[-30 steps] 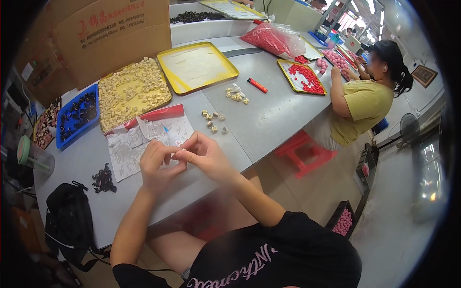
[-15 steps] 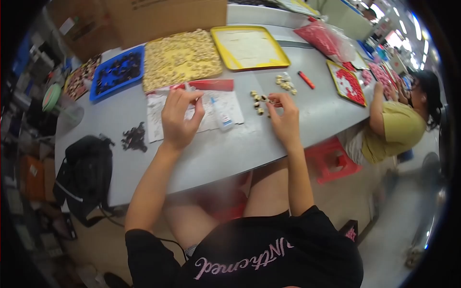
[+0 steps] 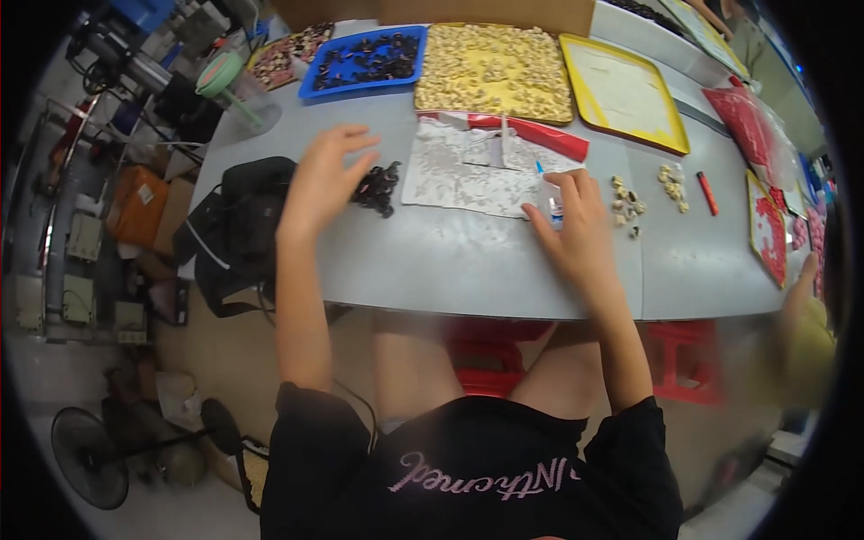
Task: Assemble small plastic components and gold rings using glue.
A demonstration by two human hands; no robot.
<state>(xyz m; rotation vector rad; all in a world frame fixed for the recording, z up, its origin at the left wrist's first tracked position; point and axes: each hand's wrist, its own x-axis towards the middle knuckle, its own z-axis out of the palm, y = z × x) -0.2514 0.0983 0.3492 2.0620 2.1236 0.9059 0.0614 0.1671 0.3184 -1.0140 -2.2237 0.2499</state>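
My left hand [image 3: 330, 175] is over the table with its fingers spread and nothing seen in them. Just to its right lies a loose pile of small dark, glossy pieces [image 3: 382, 187]. My right hand [image 3: 580, 216] has its thumb and fingers around a small clear glue bottle [image 3: 554, 209] with a blue tip, at the right edge of a stained white sheet [image 3: 468, 180]. Small cream-and-dark pieces [image 3: 625, 205] lie to the right of that hand, with a cluster of cream pieces [image 3: 671, 187] beyond them.
Along the back stand a blue tray [image 3: 315, 87] of dark pieces, a yellow tray [image 3: 567, 115] covered in cream pieces and another yellow tray [image 3: 679, 144]. A black bag [image 3: 243, 225] and a green-lidded jug [image 3: 220, 76] are at left; a red marker [image 3: 707, 193] lies at right.
The view has swung left. My left hand has left the white sheet and come beside the dark pile, fingers opened. My right hand has moved from the cream pieces to the glue bottle.
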